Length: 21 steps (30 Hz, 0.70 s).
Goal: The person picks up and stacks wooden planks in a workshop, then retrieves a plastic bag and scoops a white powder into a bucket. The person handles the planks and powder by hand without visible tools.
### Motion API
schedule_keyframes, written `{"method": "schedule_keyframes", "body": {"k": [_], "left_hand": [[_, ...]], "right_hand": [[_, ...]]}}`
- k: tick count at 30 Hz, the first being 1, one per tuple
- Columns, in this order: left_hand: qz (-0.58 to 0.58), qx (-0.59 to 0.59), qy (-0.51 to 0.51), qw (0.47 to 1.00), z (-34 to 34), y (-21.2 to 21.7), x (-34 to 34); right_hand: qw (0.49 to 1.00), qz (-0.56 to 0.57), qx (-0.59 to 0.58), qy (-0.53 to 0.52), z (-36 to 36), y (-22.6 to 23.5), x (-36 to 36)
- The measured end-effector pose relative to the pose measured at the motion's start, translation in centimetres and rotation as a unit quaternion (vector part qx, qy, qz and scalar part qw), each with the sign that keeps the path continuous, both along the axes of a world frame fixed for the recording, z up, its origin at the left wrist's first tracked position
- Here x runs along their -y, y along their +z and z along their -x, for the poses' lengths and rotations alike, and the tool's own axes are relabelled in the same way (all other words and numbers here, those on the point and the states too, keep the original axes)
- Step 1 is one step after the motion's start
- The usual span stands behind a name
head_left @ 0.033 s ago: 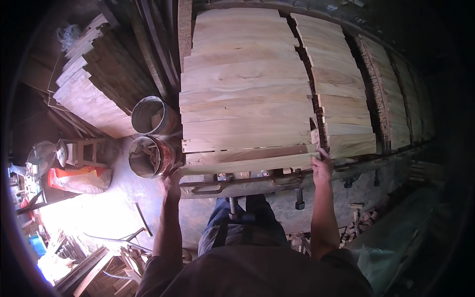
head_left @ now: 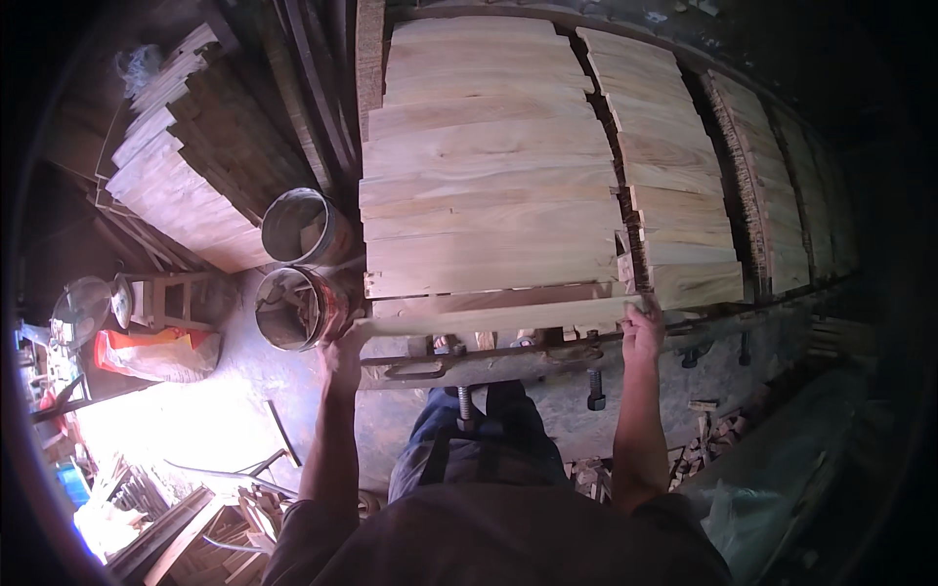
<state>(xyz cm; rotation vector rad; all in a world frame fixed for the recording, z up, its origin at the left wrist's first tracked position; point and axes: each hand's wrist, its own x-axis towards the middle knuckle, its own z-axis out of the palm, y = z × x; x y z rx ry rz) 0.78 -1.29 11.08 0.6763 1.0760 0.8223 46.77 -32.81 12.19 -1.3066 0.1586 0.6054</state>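
A long pale wooden board [head_left: 498,314] lies crosswise at the near edge of a panel of pale boards [head_left: 489,176] laid edge to edge. My left hand [head_left: 342,354] grips the board's left end. My right hand [head_left: 642,327] grips its right end. The board rests above a dark metal clamp bar [head_left: 469,363] with bolts hanging below it. My legs in dark trousers show under the bar.
A second panel of boards [head_left: 684,205] lies to the right, with more beyond it. Two round metal buckets [head_left: 298,264] stand at the left beside stacked planks [head_left: 186,176]. An orange bag [head_left: 156,352], a small wooden stool [head_left: 166,293] and wood scraps [head_left: 703,439] are on the floor.
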Motion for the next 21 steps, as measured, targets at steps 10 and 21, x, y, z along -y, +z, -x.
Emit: {"method": "schedule_keyframes", "body": {"k": [10, 21], "left_hand": [[-0.070, 0.083, -0.115, 0.987, -0.1, 6.1, -2.8], [-0.484, -0.316, -0.521, 0.628, 8.0, 8.1, 4.4]], "right_hand": [[0.940, -0.316, -0.122, -0.049, 9.3, 3.1, -8.3], [0.972, -0.190, -0.139, -0.030, 30.1, 5.7, -13.0]]}}
